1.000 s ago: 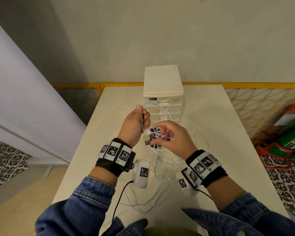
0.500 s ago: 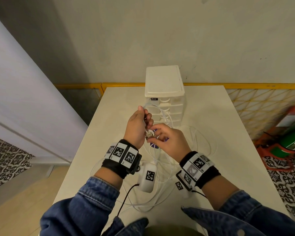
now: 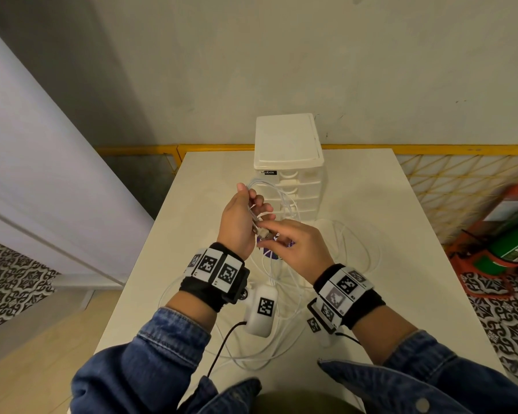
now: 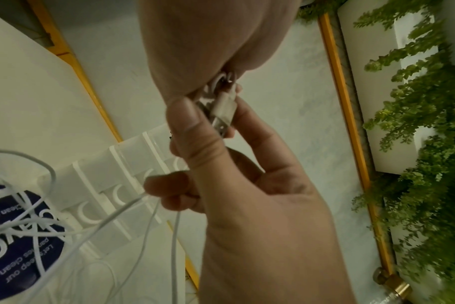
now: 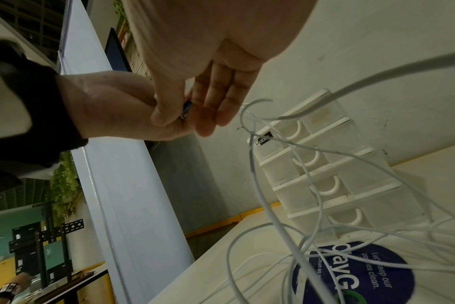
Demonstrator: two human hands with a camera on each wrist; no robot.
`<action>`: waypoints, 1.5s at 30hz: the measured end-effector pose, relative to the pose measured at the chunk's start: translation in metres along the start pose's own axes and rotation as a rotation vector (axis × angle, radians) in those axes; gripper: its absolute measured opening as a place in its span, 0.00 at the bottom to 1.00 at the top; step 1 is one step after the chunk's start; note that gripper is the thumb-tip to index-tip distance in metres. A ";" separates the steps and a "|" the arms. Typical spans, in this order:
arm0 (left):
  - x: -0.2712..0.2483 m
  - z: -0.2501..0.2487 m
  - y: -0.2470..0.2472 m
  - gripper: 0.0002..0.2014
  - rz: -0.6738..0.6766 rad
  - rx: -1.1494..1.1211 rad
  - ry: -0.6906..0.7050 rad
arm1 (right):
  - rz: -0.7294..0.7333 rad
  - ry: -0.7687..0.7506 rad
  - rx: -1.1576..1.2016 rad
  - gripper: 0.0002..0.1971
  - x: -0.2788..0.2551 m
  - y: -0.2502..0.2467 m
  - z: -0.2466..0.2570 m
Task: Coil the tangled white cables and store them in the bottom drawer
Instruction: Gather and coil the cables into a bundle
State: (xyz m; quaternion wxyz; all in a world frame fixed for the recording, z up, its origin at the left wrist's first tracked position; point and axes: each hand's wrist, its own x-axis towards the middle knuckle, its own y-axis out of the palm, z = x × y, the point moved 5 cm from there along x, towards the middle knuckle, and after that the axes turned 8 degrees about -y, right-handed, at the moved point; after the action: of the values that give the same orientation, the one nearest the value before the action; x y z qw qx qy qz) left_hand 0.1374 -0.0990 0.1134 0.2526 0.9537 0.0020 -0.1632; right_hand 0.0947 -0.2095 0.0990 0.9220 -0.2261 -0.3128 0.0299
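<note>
Left hand (image 3: 240, 219) raised above the table (image 3: 192, 204), fingers curled round a few gathered strands of the white cables (image 3: 284, 204); a short loop stands up out of the top of the fist, and the USB plug (image 4: 222, 112) hangs just below it.

At the grip: right hand (image 3: 296, 246) is brought in against the left; thumb and forefinger are closed in a pinch on the plug, remaining fingers loosely extended past it; the two hands touch at this point.

Below and right of the grip: most of the cable length lies slack in tangled loops on the table, over a dark blue round sticker (image 5: 364, 273) and out towards the right wrist; strands run from the fist down into this heap.

Beyond the grip: the white drawer unit (image 3: 287, 138) stands upright, all drawers (image 5: 333, 185) judged closed, the bottom drawer included.

Step in hand, as judged: plug end being anchored against the started coil. Plug is best laid flat along the held strands and clamped by the left thumb; slack then drawn up in even loops of matched size; crossings in the heap to be freed before tension is applied, else knots will tighten; drawer not yet opened.
</note>
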 end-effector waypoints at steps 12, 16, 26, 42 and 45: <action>-0.006 0.007 0.000 0.25 -0.031 0.079 -0.003 | 0.031 -0.007 -0.047 0.24 -0.001 0.001 0.000; -0.006 0.001 -0.004 0.25 -0.040 0.082 0.006 | 0.097 -0.010 0.066 0.22 -0.003 0.003 0.001; -0.005 -0.006 0.006 0.21 0.110 0.430 0.056 | -0.240 -0.184 0.032 0.09 0.000 -0.027 0.015; -0.016 0.016 0.009 0.18 0.428 0.550 -0.227 | -0.020 0.114 0.108 0.12 0.022 -0.048 -0.026; -0.025 0.018 0.018 0.21 0.530 0.561 -0.323 | -0.038 0.072 0.071 0.18 0.022 -0.047 -0.029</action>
State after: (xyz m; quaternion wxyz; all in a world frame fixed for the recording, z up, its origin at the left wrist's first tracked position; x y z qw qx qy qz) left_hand 0.1094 -0.1216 0.1155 0.0135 0.9151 -0.3277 -0.2344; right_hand 0.1250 -0.2592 0.1119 0.9406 -0.1880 -0.2824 0.0153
